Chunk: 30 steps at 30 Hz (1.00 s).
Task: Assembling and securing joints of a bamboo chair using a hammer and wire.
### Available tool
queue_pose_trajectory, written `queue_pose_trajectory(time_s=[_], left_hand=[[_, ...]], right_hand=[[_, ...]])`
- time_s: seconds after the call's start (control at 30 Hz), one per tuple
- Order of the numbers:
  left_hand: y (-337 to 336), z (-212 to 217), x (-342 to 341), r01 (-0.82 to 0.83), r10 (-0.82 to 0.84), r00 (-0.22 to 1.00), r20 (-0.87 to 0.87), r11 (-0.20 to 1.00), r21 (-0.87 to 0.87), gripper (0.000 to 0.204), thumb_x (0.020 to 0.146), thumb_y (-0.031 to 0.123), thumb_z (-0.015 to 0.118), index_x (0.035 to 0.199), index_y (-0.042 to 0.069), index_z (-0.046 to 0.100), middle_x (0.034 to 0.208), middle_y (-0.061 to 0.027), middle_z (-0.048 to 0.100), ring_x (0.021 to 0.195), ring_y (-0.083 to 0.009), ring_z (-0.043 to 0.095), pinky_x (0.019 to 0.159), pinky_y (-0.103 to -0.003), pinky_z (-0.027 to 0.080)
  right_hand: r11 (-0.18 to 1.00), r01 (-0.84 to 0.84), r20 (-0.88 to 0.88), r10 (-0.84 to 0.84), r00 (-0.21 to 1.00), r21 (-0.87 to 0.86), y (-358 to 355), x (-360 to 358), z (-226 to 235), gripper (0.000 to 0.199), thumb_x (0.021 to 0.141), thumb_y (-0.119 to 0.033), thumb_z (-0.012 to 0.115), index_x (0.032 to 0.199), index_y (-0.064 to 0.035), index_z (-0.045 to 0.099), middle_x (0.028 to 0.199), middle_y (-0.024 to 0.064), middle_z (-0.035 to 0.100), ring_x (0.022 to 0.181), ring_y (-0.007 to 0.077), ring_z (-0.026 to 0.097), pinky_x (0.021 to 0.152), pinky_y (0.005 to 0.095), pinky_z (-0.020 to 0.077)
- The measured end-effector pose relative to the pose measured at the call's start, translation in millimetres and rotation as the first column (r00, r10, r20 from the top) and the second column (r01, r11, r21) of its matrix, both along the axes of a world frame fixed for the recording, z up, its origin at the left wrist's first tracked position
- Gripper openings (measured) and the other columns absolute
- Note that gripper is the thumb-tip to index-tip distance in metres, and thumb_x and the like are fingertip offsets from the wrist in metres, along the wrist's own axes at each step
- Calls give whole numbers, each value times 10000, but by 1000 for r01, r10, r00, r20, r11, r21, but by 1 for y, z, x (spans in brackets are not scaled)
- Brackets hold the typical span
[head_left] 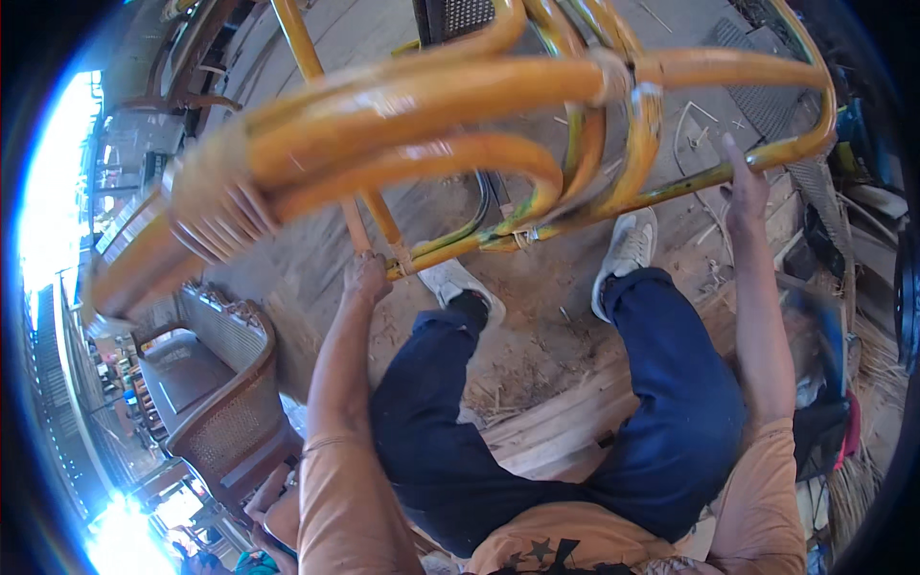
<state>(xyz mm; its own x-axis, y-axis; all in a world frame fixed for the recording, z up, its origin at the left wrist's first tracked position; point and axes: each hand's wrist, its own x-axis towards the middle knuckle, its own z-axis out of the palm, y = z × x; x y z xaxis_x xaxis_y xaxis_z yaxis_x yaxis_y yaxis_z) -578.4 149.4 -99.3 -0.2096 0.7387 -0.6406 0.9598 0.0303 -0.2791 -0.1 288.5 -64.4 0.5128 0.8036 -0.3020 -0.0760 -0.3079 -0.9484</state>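
Note:
A large rattan chair frame of glossy yellow-brown cane is held up in front of me, tilted, and blurred at its near left end. Pale wrapping binds a thick joint at the left, and thinner bindings join the poles elsewhere. My left hand is closed round the frame's lower rail at its left corner. Farther right, my right hand grips the same lower rail near the rounded right corner, thumb pointing up; its other fingers are partly hidden.
Under the frame, my two white shoes stand on a dusty floor strewn with cane scraps. A brown woven-cane armchair stands to the left, with part of another person's hand beside it. Dark woven mesh and piled material are at the right.

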Motion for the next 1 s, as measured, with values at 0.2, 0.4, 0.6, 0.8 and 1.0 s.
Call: queue_pose_trajectory(time_s=[0.2, 0.4, 0.6, 0.8, 1.0], left_hand=[[-27, 96, -2, -120, 114, 966, 232, 993, 14, 409, 685, 242, 654, 1068, 105, 622, 1121, -186, 586, 1089, -329, 535, 879, -427, 465], [-69, 184, 6, -275, 211, 919, 333, 948, 160, 509, 644, 286, 662, 1128, 133, 626, 1112, -185, 595, 1076, -348, 532, 931, -428, 417], [-117, 168, 16, -206, 53, 924, 378, 903, 377, 624, 642, 303, 712, 1210, 117, 533, 1072, -146, 606, 1046, -338, 543, 979, -430, 333], [-148, 153, 33, -266, 65, 920, 385, 826, 496, 688, 653, 301, 764, 1252, 139, 467, 1026, -100, 626, 1039, -267, 562, 976, -496, 298], [-139, 155, 39, -310, 64, 880, 470, 828, 467, 574, 770, 322, 680, 1257, 101, 471, 1003, -122, 631, 1026, -277, 564, 994, -471, 293]], right_hand=[[941, -122, 146, 79, 986, 315, 25, 2, 101, 594, 772, -342, 746, 1168, 45, 529, 1062, 66, 564, 952, 147, 528, 857, 274, 409], [884, -249, 147, 206, 967, 396, 36, -2, 153, 587, 808, -401, 698, 1136, 61, 545, 1065, 86, 574, 956, 135, 532, 856, 261, 411], [886, -345, 397, 210, 894, 309, 40, -5, 182, 591, 844, -428, 639, 1173, 51, 531, 1096, 87, 565, 991, 145, 522, 888, 264, 391], [846, -490, 577, 297, 761, 212, 36, -8, 172, 611, 890, -455, 563, 1237, 43, 499, 1150, 102, 542, 1052, 180, 505, 936, 290, 370], [922, -352, 331, 285, 899, 162, 18, -3, 159, 619, 926, -418, 512, 1322, 43, 393, 1250, 116, 479, 1104, 202, 489, 969, 309, 363]])
